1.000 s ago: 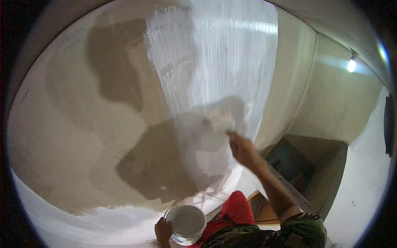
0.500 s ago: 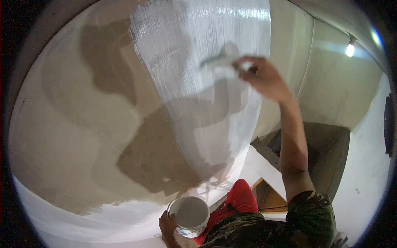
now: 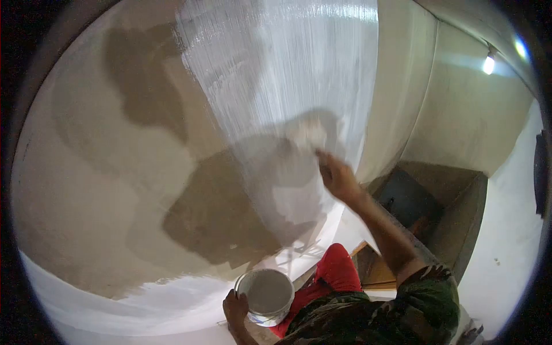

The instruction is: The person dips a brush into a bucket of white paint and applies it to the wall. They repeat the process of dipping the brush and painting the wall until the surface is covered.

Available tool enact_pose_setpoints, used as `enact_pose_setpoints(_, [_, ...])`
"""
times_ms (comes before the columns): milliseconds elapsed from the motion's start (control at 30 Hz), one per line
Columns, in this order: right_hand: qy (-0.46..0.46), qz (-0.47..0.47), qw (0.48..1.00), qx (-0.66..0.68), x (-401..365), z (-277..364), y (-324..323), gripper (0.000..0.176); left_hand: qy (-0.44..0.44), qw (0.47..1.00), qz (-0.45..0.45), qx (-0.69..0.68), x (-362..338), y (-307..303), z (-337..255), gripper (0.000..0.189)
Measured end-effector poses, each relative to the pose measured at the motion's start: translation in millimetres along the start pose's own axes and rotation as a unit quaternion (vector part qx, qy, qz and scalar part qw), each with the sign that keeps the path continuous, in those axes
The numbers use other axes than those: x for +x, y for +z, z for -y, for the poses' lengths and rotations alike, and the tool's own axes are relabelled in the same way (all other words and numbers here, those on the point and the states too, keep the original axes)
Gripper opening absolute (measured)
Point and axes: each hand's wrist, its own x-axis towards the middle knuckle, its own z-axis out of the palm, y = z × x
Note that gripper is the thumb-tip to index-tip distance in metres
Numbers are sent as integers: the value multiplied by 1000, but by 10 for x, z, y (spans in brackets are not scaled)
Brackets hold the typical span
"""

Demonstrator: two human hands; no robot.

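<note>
My left hand (image 3: pixel 235 309) is closed on the rim of a white bucket (image 3: pixel 270 318), which is tilted so that pale grey-white liquid shows inside. My right hand (image 3: pixel 339 177) grips a wide paintbrush (image 3: pixel 309 133), smeared by motion, its head against or close over the wall. White, streaky wet paint (image 3: pixel 293 63) covers a tall band there, glossy near the top. To its left the bare wall (image 3: pixel 86 167) is beige-grey, crossed by dark shadows of my arm and body.
A lit bulb (image 3: pixel 489 64) hangs at the upper right. Below it is a grey recess (image 3: pixel 460 190) with a dark panel (image 3: pixel 408 195) inside. My red-clad knee (image 3: pixel 339 267) is beside the bucket. White paint (image 3: pixel 172 305) also runs along the wall's lower edge.
My right hand and the brush have moved down along the white band, and the forearm has swung lower. The left hand and bucket have stayed nearly in place.
</note>
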Motion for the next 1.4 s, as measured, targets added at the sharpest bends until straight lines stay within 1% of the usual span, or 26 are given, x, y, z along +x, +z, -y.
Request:
enact_pose_setpoints(33, [100,64,993,-7,-305,-48,104,29,-41,999,23,0,-34,-103,-132,25])
enact_pose_setpoints(100, [182,145,972,47,-692,-68,119,27,-79,996,50,-1,-47,-166,-264,28])
enact_pose_setpoints(133, [185,144,971,46,-742,-122,56,27,-88,995,55,-2,-45,-183,-288,28])
enact_pose_setpoints(200, [261,305,915,29,-850,-169,-69,28,-95,994,62,1,-42,-187,-253,27])
enact_pose_setpoints(233, [263,319,910,24,-798,-219,-106,27,-78,995,54,14,-35,-156,-215,27])
enact_pose_setpoints(367, [216,215,952,36,50,-2,-596,26,-39,999,35,12,-36,-121,-160,25])
enact_pose_setpoints(400, [160,183,970,15,326,20,-752,25,-39,998,37,12,-54,-111,-162,25])
enact_pose_setpoints(433, [194,188,963,23,645,159,-982,23,-32,999,25,9,-57,-104,-169,25])
enact_pose_setpoints(500, [101,87,991,13,1075,492,-1344,25,-23,1000,13,9,-42,-87,-143,25])
enact_pose_setpoints(567, [-21,43,999,16,1401,538,-1569,25,-9,1000,6,9,-50,-47,-88,23])
enact_pose_setpoints(633, [-25,22,999,32,1569,570,-1699,25,-18,1000,13,6,-58,-74,-121,24])
enact_pose_setpoints(700, [-61,-102,993,28,1661,663,-1726,28,-26,999,21,2,-50,-111,-188,24])
enact_pose_setpoints(733, [-55,-116,991,18,1645,633,-1696,31,-35,999,28,7,-48,-137,-225,23])
enact_pose_setpoints(833, [-10,-84,996,-33,1284,200,-1178,30,-47,998,42,8,-52,-148,-242,24])
enact_pose_setpoints(867, [40,-36,998,-29,1005,54,-944,33,-48,998,46,0,-44,-150,-236,26])
enact_pose_setpoints(900, [-75,-89,992,-56,662,-408,-509,34,-48,998,45,-1,-32,-152,-223,26])
enact_pose_setpoints(933, [56,-2,997,-58,305,-405,-367,34,-55,998,42,-5,-27,-141,-213,26])
enact_pose_setpoints(1033, [187,143,972,0,-526,-610,-87,33,-64,997,42,-8,9,-64,-132,27])
enact_pose_setpoints(1067, [186,147,971,-2,-646,-697,-94,33,-65,997,49,1,0,-49,-99,27])
enact_pose_setpoints(1133, [234,268,935,7,-847,-786,-139,33,-58,997,53,9,2,-69,-124,27])
enact_pose_setpoints(1233, [258,305,916,-20,-727,-991,-202,30,-44,997,56,8,17,-133,-241,26])
enact_pose_setpoints(1267, [90,205,973,-63,-692,-1277,-140,29,-35,998,58,-1,6,-152,-262,26])
enact_pose_setpoints(1300, [285,248,925,36,-274,-948,-404,30,-37,998,59,1,16,-85,-155,26])
enact_pose_setpoints(1333, [270,224,936,11,108,-584,-669,30,7,999,45,25,43,39,38,26])
enact_pose_setpoints(1367, [237,222,946,-7,392,-584,-828,31,50,997,31,49,43,101,150,25])
enact_pose_setpoints(1400, [88,127,987,41,592,-972,-831,32,50,997,33,52,17,43,52,25])
